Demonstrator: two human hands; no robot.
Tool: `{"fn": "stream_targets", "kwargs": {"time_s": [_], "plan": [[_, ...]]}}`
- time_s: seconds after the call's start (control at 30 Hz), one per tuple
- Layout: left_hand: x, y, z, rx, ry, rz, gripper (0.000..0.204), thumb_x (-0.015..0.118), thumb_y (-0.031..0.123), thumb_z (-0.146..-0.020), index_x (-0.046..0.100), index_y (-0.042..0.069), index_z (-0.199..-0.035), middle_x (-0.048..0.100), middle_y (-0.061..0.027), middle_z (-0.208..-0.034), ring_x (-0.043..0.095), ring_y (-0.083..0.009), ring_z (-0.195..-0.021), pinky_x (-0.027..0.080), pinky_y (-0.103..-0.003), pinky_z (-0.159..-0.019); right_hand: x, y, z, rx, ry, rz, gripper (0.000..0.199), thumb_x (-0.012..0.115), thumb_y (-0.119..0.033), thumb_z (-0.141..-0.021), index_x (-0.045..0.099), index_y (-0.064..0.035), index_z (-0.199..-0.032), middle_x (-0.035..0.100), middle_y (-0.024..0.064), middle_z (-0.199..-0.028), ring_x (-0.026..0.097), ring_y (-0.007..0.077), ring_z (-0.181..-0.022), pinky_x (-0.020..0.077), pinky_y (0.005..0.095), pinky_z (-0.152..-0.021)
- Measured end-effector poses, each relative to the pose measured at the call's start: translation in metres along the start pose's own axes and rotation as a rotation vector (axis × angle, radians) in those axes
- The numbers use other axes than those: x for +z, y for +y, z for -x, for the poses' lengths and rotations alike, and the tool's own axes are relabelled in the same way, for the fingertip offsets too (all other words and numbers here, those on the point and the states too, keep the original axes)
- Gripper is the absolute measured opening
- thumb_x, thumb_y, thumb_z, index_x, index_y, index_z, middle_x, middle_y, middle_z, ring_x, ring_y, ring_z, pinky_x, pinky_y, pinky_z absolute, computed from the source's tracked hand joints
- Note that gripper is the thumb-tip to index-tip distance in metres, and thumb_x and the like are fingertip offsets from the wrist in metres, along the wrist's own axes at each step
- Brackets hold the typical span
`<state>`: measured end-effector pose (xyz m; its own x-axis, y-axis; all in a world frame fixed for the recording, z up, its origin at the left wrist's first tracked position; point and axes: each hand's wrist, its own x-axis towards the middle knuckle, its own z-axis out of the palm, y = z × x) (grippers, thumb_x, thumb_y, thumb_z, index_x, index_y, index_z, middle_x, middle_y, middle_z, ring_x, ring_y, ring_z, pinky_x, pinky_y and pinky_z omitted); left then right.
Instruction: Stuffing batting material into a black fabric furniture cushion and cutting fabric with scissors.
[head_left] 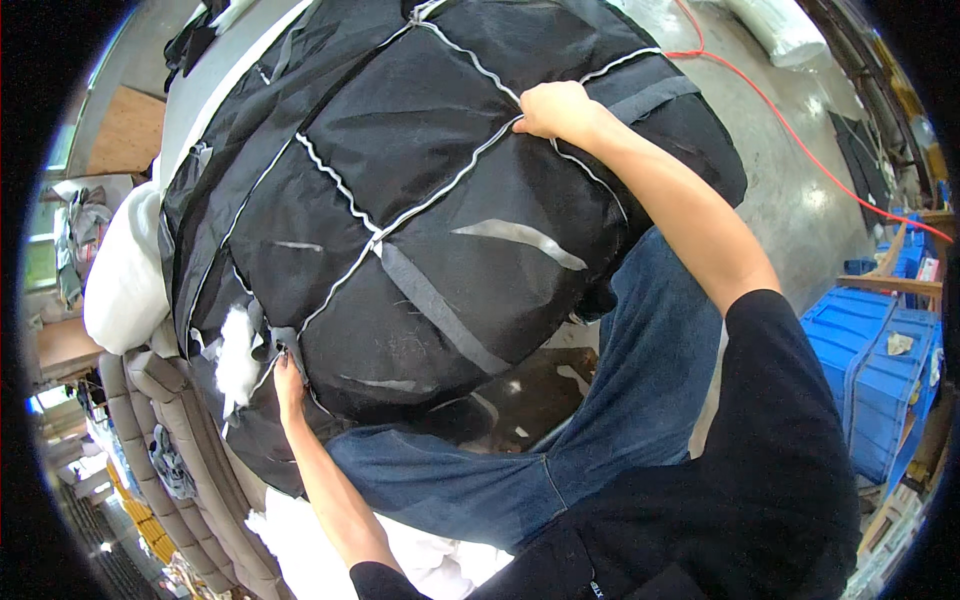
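Observation:
A large padded piece covered in black fabric [430, 320] fills the space ahead of me, bulging and rounded. White cord [455, 180] runs over it in a diamond net, drawn together at several crossings. My right hand [562, 110] is closed on the cord at an upper crossing, arm stretched forward. Low on the left side, my left hand [288, 378] pinches a small dark fabric edge; exactly what lies between its fingertips is partly hidden. White stuffing [238, 360] pokes out just left of that hand. Grey fabric strips [440, 310] lie across the black cover.
My legs in blue jeans [640, 330] press close around the near side. A red hose [780, 110] curves over the grey floor at right, near blue crates [865, 365]. At left are a white bundle [125, 275] and a brown padded piece [170, 450].

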<state>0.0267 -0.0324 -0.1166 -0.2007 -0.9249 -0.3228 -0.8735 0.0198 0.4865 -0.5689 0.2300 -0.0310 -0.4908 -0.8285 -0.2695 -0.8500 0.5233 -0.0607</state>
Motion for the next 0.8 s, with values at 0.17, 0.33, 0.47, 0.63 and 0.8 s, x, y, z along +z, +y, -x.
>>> {"fn": "stream_targets", "kwargs": {"time_s": [0.17, 0.33, 0.47, 0.63, 0.8], "plan": [[0.005, 0.035, 0.019, 0.162, 0.142, 0.154, 0.046, 0.04, 0.026, -0.102, 0.048, -0.007, -0.133, 0.057, -0.0178, -0.128, 0.052, -0.0252, -0.117, 0.037, -0.034, -0.102, 0.023, 0.022, 0.01, -0.074, 0.199, -0.031, 0.033, 0.06, -0.034, -0.087, 0.073, -0.0033, -0.088, 0.071, 0.0175, -0.093, 0.07, 0.0319, -0.087, 0.055, 0.0436, -0.074], [-0.004, 0.079, 0.033, 0.159, 0.229, 0.221, 0.048, 0.039, 0.031, -0.103, 0.052, -0.007, -0.129, 0.058, -0.0176, -0.127, 0.054, -0.0269, -0.116, 0.039, -0.035, -0.1, 0.008, 0.04, 0.019, -0.112, 0.559, -0.13, 0.03, 0.056, -0.034, -0.092, 0.067, -0.0062, -0.096, 0.068, 0.0138, -0.095, 0.067, 0.0318, -0.091, 0.0548, 0.0441, -0.075], [-0.022, 0.112, 0.038, 0.214, 0.231, 0.177, 0.046, 0.039, 0.03, -0.103, 0.054, -0.008, -0.127, 0.06, -0.0175, -0.124, 0.055, -0.0257, -0.113, 0.039, -0.033, -0.099, -0.002, 0.063, 0.012, -0.082, 0.749, -0.135, 0.029, 0.054, -0.037, -0.093, 0.061, -0.009, -0.088, 0.064, 0.0095, -0.091, 0.064, 0.0319, -0.088, 0.0522, 0.0444, -0.07], [-0.029, 0.15, 0.037, 0.325, 0.337, 0.225, 0.041, 0.042, 0.026, -0.103, 0.057, -0.008, -0.121, 0.061, -0.0143, -0.118, 0.055, -0.0194, -0.108, 0.039, -0.031, -0.095, -0.043, 0.09, -0.002, -0.03, 0.597, 0.016, 0.025, 0.05, -0.02, -0.096, 0.054, 0.003, -0.105, 0.061, 0.0176, -0.098, 0.061, 0.0315, -0.091, 0.0505, 0.0454, -0.082], [-0.033, 0.237, 0.057, 0.391, 0.259, 0.662, 0.034, 0.045, 0.023, -0.103, 0.059, -0.005, -0.118, 0.061, -0.0071, -0.115, 0.053, -0.0123, -0.104, 0.039, -0.028, -0.093, -0.068, 0.154, -0.022, 0.047, 0.777, 0.074, 0.034, 0.049, -0.042, -0.095, 0.061, -0.0105, -0.095, 0.063, 0.011, -0.095, 0.061, 0.0353, -0.093, 0.0486, 0.0469, -0.074]]}}
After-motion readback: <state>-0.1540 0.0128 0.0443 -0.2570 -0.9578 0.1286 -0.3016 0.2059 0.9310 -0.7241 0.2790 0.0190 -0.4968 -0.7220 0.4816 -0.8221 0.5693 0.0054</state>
